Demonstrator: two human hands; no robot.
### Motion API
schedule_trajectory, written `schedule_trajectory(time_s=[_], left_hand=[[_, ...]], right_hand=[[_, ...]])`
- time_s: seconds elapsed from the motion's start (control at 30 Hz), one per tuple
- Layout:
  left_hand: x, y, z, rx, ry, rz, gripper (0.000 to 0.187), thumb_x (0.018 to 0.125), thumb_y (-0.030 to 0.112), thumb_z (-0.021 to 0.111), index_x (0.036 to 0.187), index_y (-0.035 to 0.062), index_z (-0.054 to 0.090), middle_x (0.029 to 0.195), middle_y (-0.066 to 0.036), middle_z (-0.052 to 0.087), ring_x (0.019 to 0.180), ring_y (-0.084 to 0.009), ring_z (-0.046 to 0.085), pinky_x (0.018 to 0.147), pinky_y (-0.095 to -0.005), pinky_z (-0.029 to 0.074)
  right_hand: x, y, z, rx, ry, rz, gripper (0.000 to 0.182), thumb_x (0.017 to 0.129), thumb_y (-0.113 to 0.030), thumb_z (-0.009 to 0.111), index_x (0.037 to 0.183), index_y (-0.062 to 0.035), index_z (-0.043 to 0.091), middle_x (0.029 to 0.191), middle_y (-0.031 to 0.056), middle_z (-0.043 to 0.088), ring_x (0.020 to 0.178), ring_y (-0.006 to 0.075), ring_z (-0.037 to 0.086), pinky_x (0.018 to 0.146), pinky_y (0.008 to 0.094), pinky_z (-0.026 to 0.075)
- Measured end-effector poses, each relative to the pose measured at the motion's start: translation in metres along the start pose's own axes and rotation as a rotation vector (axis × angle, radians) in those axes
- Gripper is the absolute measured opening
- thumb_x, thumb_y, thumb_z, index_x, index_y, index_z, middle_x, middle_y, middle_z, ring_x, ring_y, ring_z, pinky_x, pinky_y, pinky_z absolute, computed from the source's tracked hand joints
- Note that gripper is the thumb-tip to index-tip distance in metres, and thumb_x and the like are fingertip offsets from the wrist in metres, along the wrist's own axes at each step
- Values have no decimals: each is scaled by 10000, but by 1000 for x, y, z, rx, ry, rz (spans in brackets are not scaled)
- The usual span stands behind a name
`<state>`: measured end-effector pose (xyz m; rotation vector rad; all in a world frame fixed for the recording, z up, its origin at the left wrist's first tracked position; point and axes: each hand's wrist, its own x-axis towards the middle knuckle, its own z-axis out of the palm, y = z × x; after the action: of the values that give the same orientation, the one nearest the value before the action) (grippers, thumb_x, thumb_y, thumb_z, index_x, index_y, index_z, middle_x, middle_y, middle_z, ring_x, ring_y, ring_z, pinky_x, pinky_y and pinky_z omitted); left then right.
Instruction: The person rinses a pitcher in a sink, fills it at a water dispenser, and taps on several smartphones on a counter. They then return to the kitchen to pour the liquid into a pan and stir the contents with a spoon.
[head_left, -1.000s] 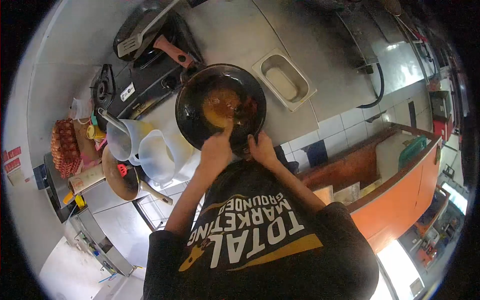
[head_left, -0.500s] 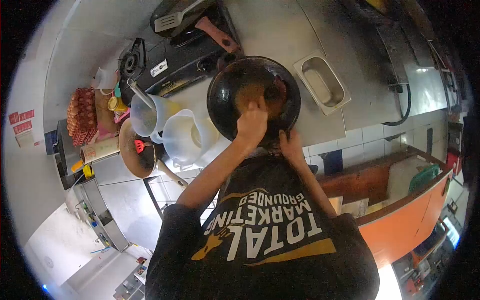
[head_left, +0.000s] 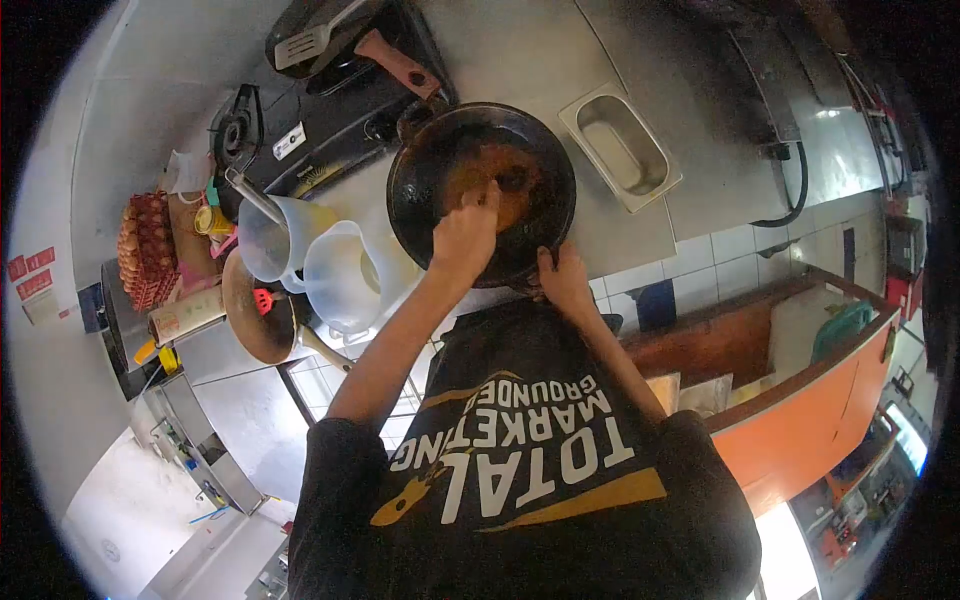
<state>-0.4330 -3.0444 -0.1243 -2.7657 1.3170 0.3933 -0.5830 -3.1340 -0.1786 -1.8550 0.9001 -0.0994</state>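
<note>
A large dark wok (head_left: 425, 215) stands on the steel counter in front of me, a reddish-brown patch and a small dark round spot showing inside it. My left hand (head_left: 465, 238) is over the inside of the wok, fingers curled with the fingertips toward the patch. Whatever those fingers hold, if anything, is hidden. At the near right rim, my right hand (head_left: 563, 280) grips the edge of the wok with closed fingers. A pinkish-brown handle (head_left: 400, 65) meets the far left rim.
To the left stand two translucent jugs (head_left: 340, 285), a brown frying pan (head_left: 250, 315) with a red utensil, and stacked eggs (head_left: 145, 250). A gas stove (head_left: 300, 170) is at the far left, with a slotted spatula (head_left: 303, 45). A steel container (head_left: 622, 150) lies right of the wok.
The whole view has shifted, so the wok and counter appear further left. My left hand has moved slightly left within the wok. My right hand stays at the rim.
</note>
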Motion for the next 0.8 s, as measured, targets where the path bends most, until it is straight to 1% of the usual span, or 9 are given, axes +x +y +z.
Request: schedule_trajectory(time_s=[0.17,0.27,0.37,0.47,0.5,0.53,0.63,0.73,0.8], left_hand=[[-12,-20,14,30,-45,10,468,829,78,492,1295,38,487,927,-224,608,715,-357,670,597,-415,566],[-36,-30,13,-83,-109,-19,489,809,58,503,1297,43,480,951,-242,602,762,-395,657,655,-451,559],[-56,-17,10,-175,-220,-3,520,788,32,502,1306,56,462,988,-262,590,806,-430,640,713,-488,543],[-55,11,2,-267,-198,3,555,773,18,507,1322,70,439,1028,-271,579,820,-452,631,755,-511,527],[-48,12,10,-243,-112,36,546,788,34,521,1325,67,427,1061,-260,571,810,-433,641,717,-492,541],[-38,10,11,-191,-109,31,538,794,42,523,1324,65,430,1068,-255,570,799,-422,646,696,-481,546],[-7,2,0,-54,-83,8,506,813,61,519,1314,58,447,1081,-242,569,768,-392,659,634,-450,557],[4,-14,-5,20,-22,-20,467,830,71,504,1296,54,477,1061,-238,578,744,-371,666,594,-430,560],[3,-29,2,29,29,-27,450,836,74,497,1286,54,495,1027,-239,592,734,-366,667,586,-428,559]], right_hand=[[2,14,8,41,25,-37,294,866,-170,547,998,87,491,835,333,602,804,502,596,697,524,472],[3,10,5,24,17,-19,280,865,-170,547,971,83,491,821,330,601,795,504,594,691,530,467],[4,13,5,36,-10,-9,272,864,-174,548,949,78,488,815,326,601,792,510,588,686,534,462],[4,12,5,45,-12,-6,272,864,-177,547,945,75,485,823,324,602,793,516,580,687,538,460],[4,10,3,17,-34,18,273,864,-178,547,947,75,484,827,325,602,796,517,578,688,540,460],[4,9,2,-12,-56,42,274,865,-179,546,949,75,483,830,325,602,799,519,575,690,541,459],[5,21,11,56,36,-83,286,866,-189,548,963,72,483,844,326,602,799,527,568,691,550,454],[-2,-15,-6,204,-1,12,273,873,-169,538,976,78,482,819,314,608,756,494,600,682,536,468],[1,4,3,32,11,-36,260,882,-151,523,979,86,478,788,298,614,719,456,627,660,511,487]])
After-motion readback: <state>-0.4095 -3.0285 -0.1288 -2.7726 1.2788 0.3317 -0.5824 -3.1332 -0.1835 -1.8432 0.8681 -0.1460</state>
